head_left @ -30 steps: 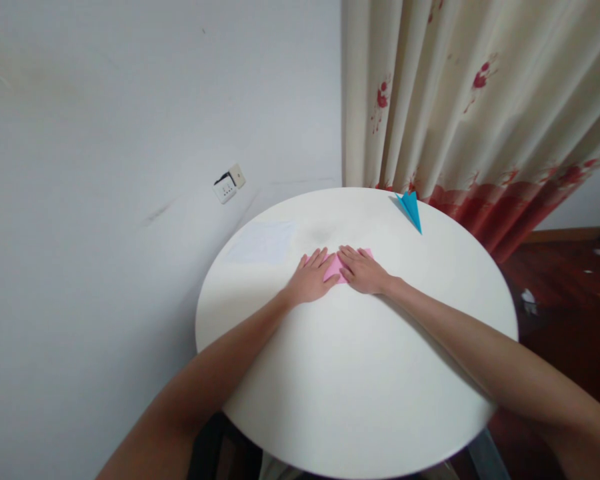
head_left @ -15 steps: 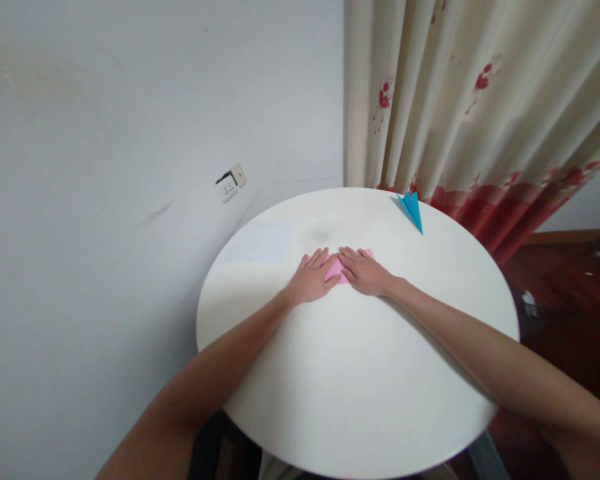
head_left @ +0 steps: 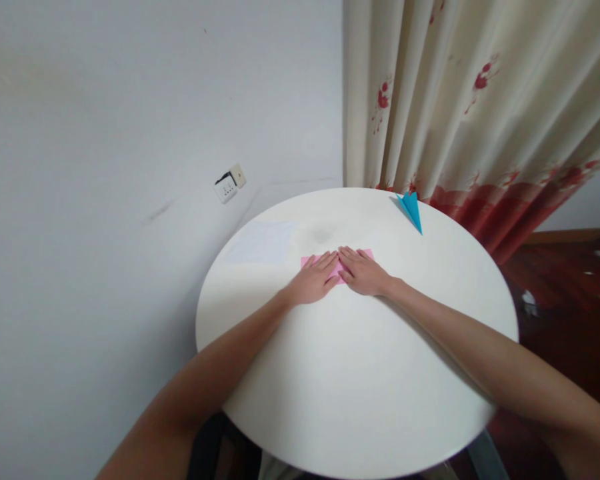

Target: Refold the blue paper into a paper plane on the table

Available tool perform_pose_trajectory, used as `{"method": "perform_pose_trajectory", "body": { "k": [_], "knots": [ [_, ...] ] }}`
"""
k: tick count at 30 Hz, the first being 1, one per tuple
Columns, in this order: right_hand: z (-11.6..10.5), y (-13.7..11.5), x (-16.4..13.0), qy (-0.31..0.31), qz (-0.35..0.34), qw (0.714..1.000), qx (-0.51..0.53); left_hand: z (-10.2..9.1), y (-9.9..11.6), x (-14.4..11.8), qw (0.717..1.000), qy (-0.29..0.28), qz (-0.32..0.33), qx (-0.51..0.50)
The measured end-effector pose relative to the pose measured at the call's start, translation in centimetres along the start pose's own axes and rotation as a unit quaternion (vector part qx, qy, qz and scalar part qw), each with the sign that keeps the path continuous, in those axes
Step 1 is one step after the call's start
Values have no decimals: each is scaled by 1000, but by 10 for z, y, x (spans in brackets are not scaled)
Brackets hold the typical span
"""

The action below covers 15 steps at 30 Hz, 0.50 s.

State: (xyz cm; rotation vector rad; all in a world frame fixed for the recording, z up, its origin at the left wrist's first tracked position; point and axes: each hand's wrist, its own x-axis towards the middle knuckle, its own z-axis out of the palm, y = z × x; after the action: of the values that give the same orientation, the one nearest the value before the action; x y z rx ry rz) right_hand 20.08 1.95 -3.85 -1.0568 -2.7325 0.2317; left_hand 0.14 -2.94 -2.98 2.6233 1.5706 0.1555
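A pink sheet of paper [head_left: 338, 268] lies flat near the middle of the round white table [head_left: 360, 373]. My left hand [head_left: 314, 282] presses its left part, fingers spread flat. My right hand [head_left: 363, 272] presses the right part the same way; the fingertips of both hands meet over the sheet. Most of the paper is hidden under my hands; only its far edge and a strip between the fingers show.
A blue folded paper plane [head_left: 411, 209] lies at the table's far right edge. A white sheet [head_left: 263, 242] lies at the far left. Behind stand a grey wall with a socket [head_left: 229, 185] and a floral curtain [head_left: 460, 107]. Dark wooden floor [head_left: 565, 293] shows at right.
My left hand has slid slightly back toward me, and the pink sheet's far left edge shows beyond its fingers. The right hand has barely moved.
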Motion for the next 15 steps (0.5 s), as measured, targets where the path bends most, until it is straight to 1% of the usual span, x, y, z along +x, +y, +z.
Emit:
{"method": "perform_pose_trajectory", "body": {
  "k": [4, 11, 15],
  "knots": [
    [-1, -1, -1, 0, 2, 1000, -1, -2, 1, 1, 1000, -2, -25, 0],
    [-3, -2, -1, -1, 3, 1000, -12, -1, 0, 0, 995, -4, -96, 17],
    [-3, -1, -1, 0, 2, 1000, -10, 2, -3, 1, 990, 9, -139, 24]
  ]
}}
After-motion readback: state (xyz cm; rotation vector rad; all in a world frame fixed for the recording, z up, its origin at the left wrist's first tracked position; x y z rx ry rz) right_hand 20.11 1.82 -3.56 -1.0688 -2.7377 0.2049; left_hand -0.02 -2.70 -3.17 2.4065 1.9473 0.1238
